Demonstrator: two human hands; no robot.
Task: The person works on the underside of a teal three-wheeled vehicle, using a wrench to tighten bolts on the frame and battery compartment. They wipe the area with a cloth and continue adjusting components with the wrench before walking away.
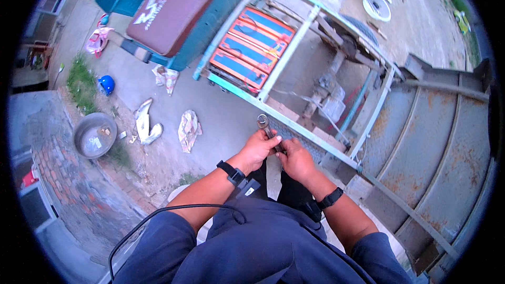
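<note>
A metal ring-ended wrench [267, 129] is held up in front of my body, its ring end pointing away from me. My left hand [256, 151] is closed round its shank, thumb lying along the metal. Close beside it, my right hand [298, 161] grips the lower part; its fingertips are partly hidden. Just beyond both hands runs the near rail of a pale green vehicle frame [294, 122]. Orange-and-blue battery packs [246, 47] sit in the frame's left bay. An axle assembly [322, 87] shows through the right bay.
A brown padded seat [181, 8] on a teal body stands at the far left. To the right lies a rusty metal cargo bed [421, 142]. A grey basin [95, 135], blue helmet [106, 84], crumpled cloth [189, 130] and white tub [376, 5] lie on the ground.
</note>
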